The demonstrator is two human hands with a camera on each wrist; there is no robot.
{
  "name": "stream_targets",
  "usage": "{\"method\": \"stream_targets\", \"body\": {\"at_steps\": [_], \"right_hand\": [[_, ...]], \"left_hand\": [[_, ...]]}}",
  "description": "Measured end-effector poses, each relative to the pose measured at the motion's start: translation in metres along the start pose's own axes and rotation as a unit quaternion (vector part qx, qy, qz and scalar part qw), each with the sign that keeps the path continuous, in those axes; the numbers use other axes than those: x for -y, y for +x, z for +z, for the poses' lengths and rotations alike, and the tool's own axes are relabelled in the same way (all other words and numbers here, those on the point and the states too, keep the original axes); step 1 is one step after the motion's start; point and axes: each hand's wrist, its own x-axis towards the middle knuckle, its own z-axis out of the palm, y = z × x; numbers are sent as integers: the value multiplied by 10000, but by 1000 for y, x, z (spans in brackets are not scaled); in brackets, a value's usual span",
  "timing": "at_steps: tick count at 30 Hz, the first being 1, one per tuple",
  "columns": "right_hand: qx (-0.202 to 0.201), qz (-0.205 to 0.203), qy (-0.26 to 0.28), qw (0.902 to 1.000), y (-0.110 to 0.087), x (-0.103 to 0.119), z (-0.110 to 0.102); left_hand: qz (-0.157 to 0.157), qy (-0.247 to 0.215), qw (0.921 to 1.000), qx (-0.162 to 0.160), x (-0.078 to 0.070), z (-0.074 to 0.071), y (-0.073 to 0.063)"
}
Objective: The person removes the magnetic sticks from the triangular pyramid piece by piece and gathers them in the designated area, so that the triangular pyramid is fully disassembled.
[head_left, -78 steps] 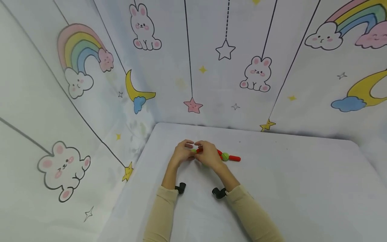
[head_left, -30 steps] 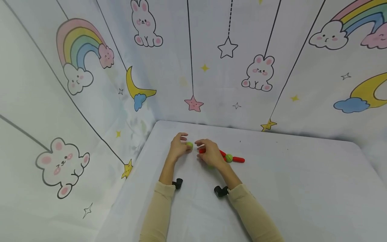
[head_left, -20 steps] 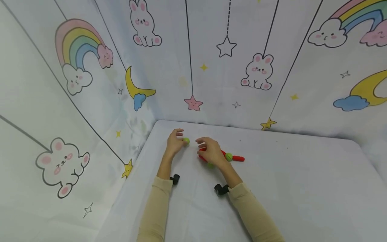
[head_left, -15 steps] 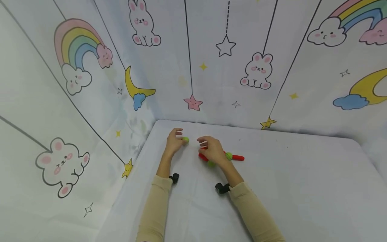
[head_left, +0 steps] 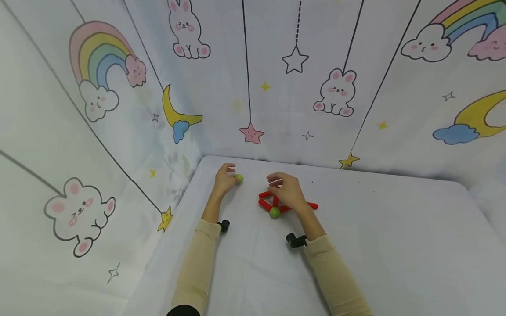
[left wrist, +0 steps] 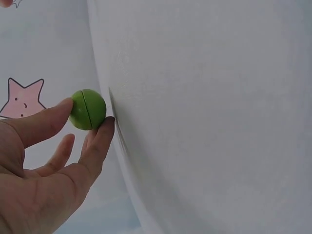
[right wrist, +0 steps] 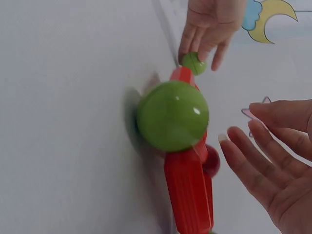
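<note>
White tabletop carries a red-stick frame, probably light, stiff and best gripped by its sticks, near the relaxed, empty right hand, while farther off the left hand pinches a green ball, likely slippery.

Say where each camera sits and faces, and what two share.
Head: on the head, facing forward and down at the white table and patterned backdrop; sleeves, left hand and right hand show.
Left wrist: on that wrist, facing the pinched green ball; left hand shows.
Right wrist: on that wrist, facing the red rods and unheld green ball; right hand and, beyond, left hand show.
Head and right wrist share both hands, red rods and pinched green ball.
</note>
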Motion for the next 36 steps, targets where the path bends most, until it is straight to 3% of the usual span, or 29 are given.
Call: {"method": "stream_targets", "body": {"at_steps": [11,18,25,30,36], "right_hand": [[-207,259,33,9994,0,-3,-16],[-219,278,34,9994,-1,-2,-17],[-122,269,-96,9995,-2,0,-17],[55,278,-152,9995,-8,3,-18],[254,-36,-169,9995,-18,9,-18]], "left_hand": [[69,191,9998,15,4,-5,7],[169,80,9998,-7,1,-6,5],[486,-46,9984,-286,-5,-9,0],[774,-206,9962,-344,-13,-10,-11],[847,-333,9958,127,-20,-8,-33]]}}
